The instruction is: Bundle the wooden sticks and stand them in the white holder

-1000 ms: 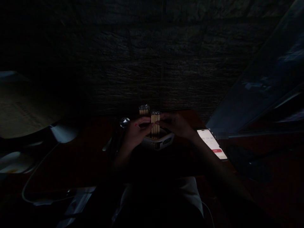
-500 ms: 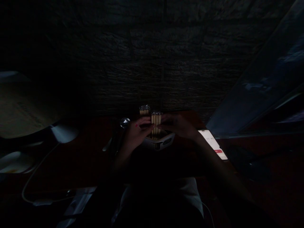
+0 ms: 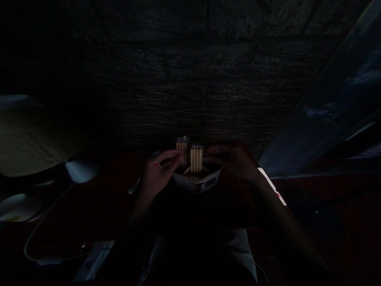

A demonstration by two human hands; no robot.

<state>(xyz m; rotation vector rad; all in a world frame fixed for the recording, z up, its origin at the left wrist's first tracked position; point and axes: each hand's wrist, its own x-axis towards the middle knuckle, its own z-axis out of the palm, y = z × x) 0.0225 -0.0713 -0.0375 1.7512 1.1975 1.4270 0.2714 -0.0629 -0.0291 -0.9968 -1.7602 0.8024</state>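
Two upright bundles of slim wooden sticks with shiny, silvery tops, perhaps chopsticks, stand in a pale container (image 3: 184, 182) on the dark table. The front bundle (image 3: 195, 161) is clear of both hands. My left hand (image 3: 159, 171) is beside the rear left bundle (image 3: 183, 151), thumb and fingers apart, fingertips at that bundle's left edge; whether they touch it I cannot tell. On the other side, my right hand (image 3: 235, 161) hovers by the container's right rim, its fingers stretched toward the front bundle and holding nothing visible. It is very dark.
A lit phone (image 3: 272, 186) lies at the table's right edge, partly behind my right forearm. Leftward are a paper bag (image 3: 38, 139), a white cup-like thing (image 3: 81, 170), a bowl (image 3: 19, 206) and a cable (image 3: 49, 212). A rough brick wall (image 3: 184, 79) rises behind.
Both hands have moved off the front bundle, the left one leftward and the right one rightward. The front bundle now stands by itself in the container. My right forearm covers more of the phone.
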